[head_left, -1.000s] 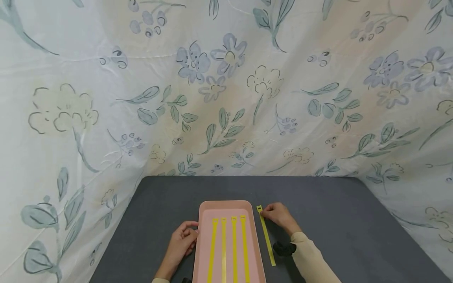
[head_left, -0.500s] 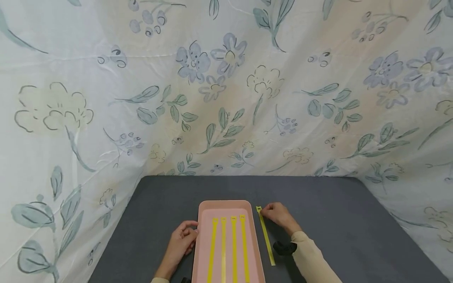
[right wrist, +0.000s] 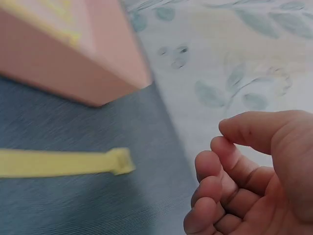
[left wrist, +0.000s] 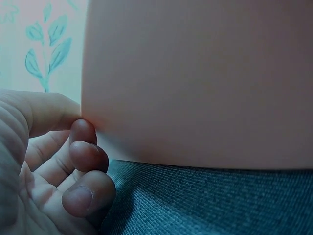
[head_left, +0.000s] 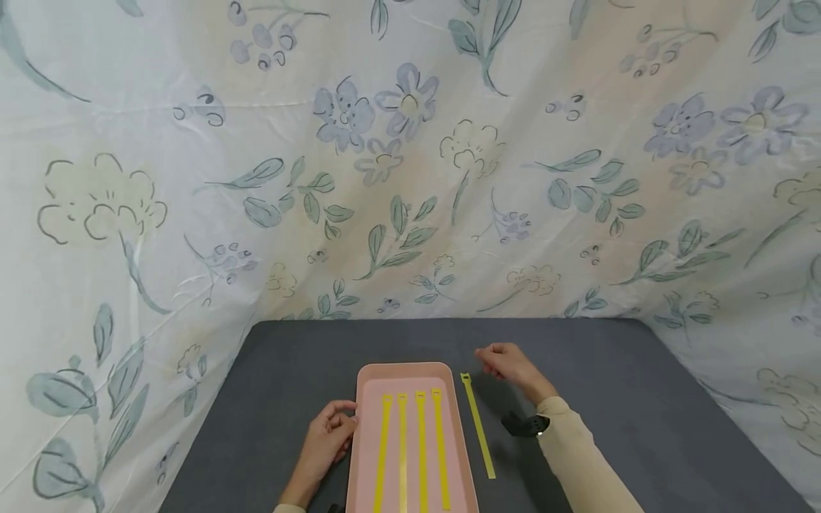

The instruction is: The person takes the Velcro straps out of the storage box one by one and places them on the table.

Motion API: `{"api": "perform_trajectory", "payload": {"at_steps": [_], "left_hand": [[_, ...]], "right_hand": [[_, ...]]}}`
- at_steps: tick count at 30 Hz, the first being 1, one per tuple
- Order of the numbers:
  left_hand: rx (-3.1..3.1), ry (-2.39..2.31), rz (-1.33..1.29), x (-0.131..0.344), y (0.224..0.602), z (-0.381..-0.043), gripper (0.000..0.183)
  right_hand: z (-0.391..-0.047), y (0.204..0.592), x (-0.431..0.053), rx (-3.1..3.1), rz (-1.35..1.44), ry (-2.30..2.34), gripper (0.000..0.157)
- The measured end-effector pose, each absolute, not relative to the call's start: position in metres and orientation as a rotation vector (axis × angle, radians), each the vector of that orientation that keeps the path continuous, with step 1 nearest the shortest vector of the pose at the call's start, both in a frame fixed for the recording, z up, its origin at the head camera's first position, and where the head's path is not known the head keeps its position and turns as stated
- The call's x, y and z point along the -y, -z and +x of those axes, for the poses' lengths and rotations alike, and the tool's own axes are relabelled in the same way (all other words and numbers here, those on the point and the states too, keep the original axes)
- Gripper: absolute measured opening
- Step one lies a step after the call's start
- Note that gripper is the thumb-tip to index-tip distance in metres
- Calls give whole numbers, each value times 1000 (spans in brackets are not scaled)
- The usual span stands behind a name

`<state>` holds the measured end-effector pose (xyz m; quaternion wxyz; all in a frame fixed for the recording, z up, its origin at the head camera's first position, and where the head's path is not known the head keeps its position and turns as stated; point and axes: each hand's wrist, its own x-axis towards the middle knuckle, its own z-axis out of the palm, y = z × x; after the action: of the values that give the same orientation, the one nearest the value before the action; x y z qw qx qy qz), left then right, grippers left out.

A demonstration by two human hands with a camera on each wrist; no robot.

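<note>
A pink rectangular tray [head_left: 404,370] lies on the dark grey table. In it, several yellow cable ties [head_left: 421,445] with slotted heads lie lengthwise, side by side. My left hand [head_left: 325,434] is at the tray's left edge; in the left wrist view its thumb and curled fingers [left wrist: 90,193] pinch the tray's side. One more yellow cable tie [head_left: 478,427] rests on the table just right of the tray, its slotted head [right wrist: 120,161] at the far end. Above and right of that head, my right hand [head_left: 513,367] is raised, fingers loosely curled, holding nothing.
A pale floral cloth [head_left: 410,178] hangs behind and beside the grey table [head_left: 596,399]. A black band [head_left: 526,425] is on my right wrist. The tray's raised rim stands between its cable ties and the one outside.
My right hand has let go of the loose cable tie's head and moved up and right. The tie stays on the table. My left hand has kept its place at the tray.
</note>
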<state>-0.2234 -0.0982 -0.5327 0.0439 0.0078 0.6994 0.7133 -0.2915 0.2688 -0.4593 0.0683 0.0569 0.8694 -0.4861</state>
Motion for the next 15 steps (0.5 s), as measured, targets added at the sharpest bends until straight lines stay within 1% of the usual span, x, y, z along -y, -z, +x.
{"api": "perform_trajectory", "payload": {"at_steps": [9,15], "left_hand": [[-2134,-2186,26,100,535,-224,30],[-2143,-2176,-7,99,534,-225,29]], "right_hand": [[-302,418,-261,-2656,84,1478,31],[-302,398,-249,-2673,19,1626,31]]}}
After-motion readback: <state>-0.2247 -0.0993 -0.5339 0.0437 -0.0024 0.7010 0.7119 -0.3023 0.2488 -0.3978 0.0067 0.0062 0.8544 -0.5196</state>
